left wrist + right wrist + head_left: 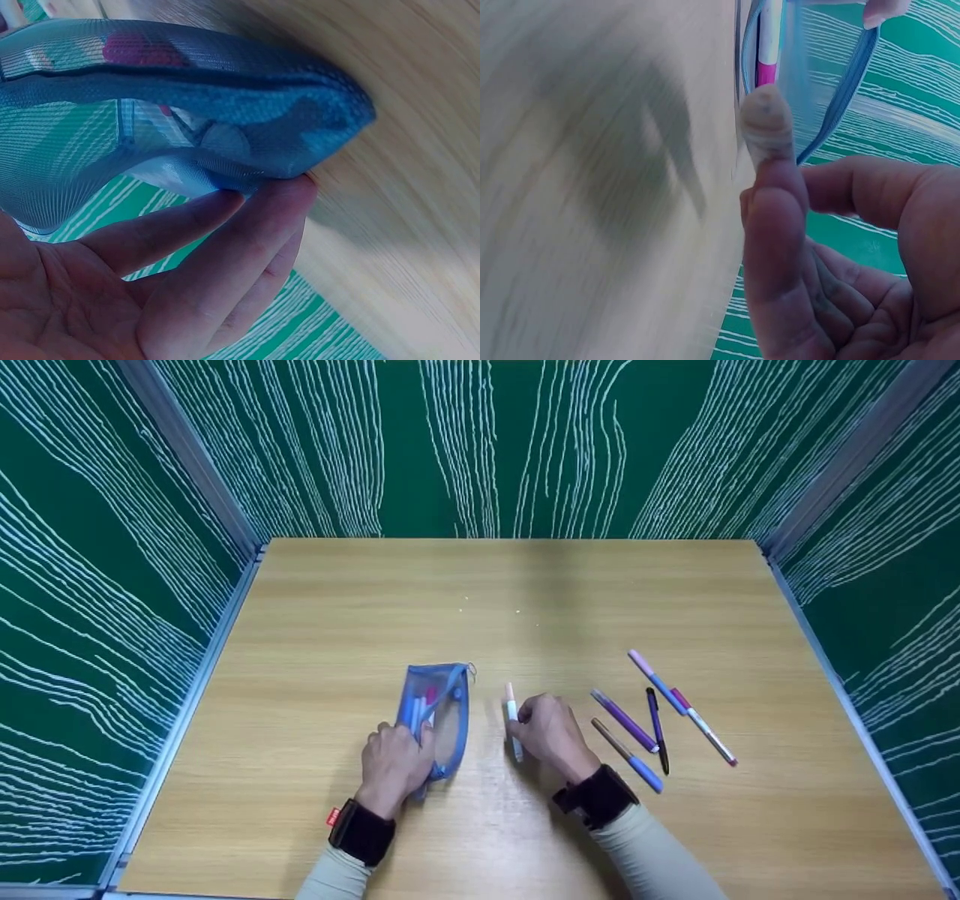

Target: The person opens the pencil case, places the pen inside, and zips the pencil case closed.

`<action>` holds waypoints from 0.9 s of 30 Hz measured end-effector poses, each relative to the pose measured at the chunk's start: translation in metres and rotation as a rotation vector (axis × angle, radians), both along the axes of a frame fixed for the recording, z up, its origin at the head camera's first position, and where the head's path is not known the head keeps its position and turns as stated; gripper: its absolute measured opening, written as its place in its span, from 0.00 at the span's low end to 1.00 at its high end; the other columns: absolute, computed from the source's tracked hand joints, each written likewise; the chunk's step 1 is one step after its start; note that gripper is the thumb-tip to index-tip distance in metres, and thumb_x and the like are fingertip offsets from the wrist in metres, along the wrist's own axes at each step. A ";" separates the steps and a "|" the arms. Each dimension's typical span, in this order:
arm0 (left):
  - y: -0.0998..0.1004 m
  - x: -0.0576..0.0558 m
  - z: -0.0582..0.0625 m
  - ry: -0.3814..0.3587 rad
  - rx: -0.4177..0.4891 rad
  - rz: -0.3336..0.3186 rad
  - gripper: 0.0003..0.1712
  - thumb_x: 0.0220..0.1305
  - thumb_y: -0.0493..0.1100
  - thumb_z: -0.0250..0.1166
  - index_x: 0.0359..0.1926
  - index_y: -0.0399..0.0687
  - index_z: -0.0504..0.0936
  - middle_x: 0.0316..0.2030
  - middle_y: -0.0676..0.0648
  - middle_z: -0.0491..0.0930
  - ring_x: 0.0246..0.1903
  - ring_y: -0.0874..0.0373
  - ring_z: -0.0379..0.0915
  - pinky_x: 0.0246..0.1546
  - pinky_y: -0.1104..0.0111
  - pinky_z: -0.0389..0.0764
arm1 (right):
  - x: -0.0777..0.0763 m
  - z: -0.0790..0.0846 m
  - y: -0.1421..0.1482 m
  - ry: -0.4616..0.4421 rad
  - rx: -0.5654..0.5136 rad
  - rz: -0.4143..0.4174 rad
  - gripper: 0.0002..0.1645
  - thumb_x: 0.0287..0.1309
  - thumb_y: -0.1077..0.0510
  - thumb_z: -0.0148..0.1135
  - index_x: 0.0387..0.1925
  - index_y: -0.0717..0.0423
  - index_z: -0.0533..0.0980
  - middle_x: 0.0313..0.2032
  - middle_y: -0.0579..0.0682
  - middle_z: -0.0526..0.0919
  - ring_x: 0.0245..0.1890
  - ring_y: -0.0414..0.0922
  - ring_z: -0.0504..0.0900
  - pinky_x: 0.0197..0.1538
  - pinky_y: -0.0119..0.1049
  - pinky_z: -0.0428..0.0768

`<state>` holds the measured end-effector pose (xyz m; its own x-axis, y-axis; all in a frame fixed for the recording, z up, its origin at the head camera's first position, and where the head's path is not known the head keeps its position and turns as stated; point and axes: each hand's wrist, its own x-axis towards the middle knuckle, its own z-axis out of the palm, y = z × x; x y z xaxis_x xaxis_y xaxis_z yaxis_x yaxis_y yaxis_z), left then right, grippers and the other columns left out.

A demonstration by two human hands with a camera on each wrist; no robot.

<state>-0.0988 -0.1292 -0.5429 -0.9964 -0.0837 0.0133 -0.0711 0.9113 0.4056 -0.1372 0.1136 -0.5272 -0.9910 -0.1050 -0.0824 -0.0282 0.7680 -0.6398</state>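
A translucent blue mesh pencil pouch [456,735] lies left of centre on the table, its zip side facing right. Inside it are several pens, one with a magenta end [766,73]. My left hand [396,761] holds the pouch near its front end; in the left wrist view, fingertips [289,196] meet the mesh edge. Just right of the pouch, my right hand [553,735] pinches a white marker [512,709] with a pale pink end between thumb and index finger. The right wrist view shows that marker mostly end-on, with its barrel largely hidden.
Right of my right hand lie several loose pens: a purple pen [624,721], a black pen [657,727], a gold-and-blue pen [628,756], a pink-and-blue pen [658,682] and a white-and-magenta pen [705,727]. Green, white-lined panels [510,450] border the wooden table [360,607].
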 end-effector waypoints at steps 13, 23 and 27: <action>0.000 0.000 -0.001 0.009 -0.005 -0.006 0.34 0.74 0.57 0.48 0.28 0.32 0.82 0.29 0.34 0.76 0.29 0.40 0.77 0.29 0.49 0.77 | -0.003 -0.004 -0.019 0.024 -0.063 -0.008 0.05 0.54 0.57 0.74 0.25 0.53 0.87 0.23 0.43 0.85 0.22 0.39 0.79 0.31 0.36 0.80; 0.000 0.001 0.000 -0.011 0.000 -0.007 0.33 0.74 0.57 0.48 0.24 0.35 0.80 0.29 0.35 0.76 0.28 0.41 0.76 0.30 0.50 0.77 | -0.006 -0.002 -0.037 -0.022 -0.140 0.004 0.05 0.55 0.58 0.74 0.25 0.53 0.86 0.23 0.43 0.86 0.22 0.37 0.80 0.29 0.32 0.80; 0.001 0.000 0.000 -0.019 -0.004 -0.008 0.33 0.75 0.58 0.47 0.24 0.36 0.79 0.29 0.36 0.76 0.28 0.41 0.75 0.30 0.50 0.76 | -0.007 -0.003 -0.042 -0.050 -0.185 0.006 0.06 0.56 0.57 0.75 0.26 0.54 0.87 0.23 0.43 0.86 0.21 0.37 0.81 0.29 0.32 0.81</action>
